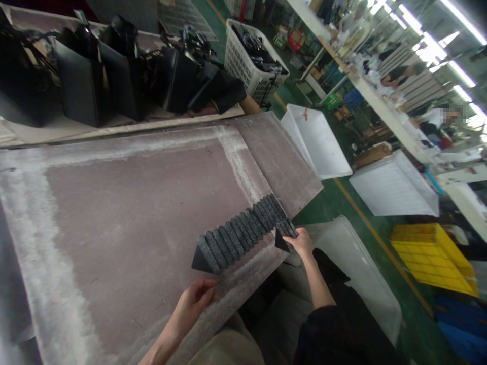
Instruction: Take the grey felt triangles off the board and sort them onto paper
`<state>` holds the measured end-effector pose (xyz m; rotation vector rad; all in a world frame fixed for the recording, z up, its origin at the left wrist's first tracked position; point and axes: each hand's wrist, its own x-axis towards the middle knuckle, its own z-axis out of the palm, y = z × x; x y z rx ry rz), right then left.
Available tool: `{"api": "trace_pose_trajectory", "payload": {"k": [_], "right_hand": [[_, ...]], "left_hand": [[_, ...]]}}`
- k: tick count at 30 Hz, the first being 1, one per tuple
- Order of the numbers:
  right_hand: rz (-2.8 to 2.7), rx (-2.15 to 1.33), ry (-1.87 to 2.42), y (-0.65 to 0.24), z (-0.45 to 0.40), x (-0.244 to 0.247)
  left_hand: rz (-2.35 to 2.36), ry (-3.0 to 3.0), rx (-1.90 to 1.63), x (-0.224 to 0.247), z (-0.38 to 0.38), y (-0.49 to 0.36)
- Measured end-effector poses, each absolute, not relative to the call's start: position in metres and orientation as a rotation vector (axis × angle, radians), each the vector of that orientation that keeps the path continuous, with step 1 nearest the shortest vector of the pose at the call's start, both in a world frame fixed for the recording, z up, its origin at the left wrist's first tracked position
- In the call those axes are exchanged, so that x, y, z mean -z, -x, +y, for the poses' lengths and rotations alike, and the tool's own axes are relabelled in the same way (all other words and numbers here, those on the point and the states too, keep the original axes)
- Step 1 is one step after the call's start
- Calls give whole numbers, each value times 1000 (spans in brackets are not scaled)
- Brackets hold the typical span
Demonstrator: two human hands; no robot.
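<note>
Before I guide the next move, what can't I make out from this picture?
All in the head view:
Left hand: curled fingers hide whether anything is pinched.
Small stack of speckled dark grey strips: partly covered by the right hand.
Black upright panel at far left: cut off by the left edge.
Dark items in the white lattice basket: too small and blurred to identify.
</note>
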<state>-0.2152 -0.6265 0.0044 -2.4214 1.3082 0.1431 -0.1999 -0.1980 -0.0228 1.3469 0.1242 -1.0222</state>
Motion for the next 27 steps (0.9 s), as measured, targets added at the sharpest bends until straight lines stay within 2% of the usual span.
{"api": "trace_pose_trajectory", "payload": {"k": [8,12,18,27], "right_hand": [[1161,-380,1937,210,-636,-27],[1126,-371,1766,211,-630,-35],[1049,-304,1619,218,-625,-46],[1053,-200,1592,228,-609,-34]], "left_hand": [[149,-1377,1006,40,-197,207],[126,-1414,1001,43,-197,208],[100,-1472,978,46,-197,209],[121,-1474,967,48,-198,211]]}}
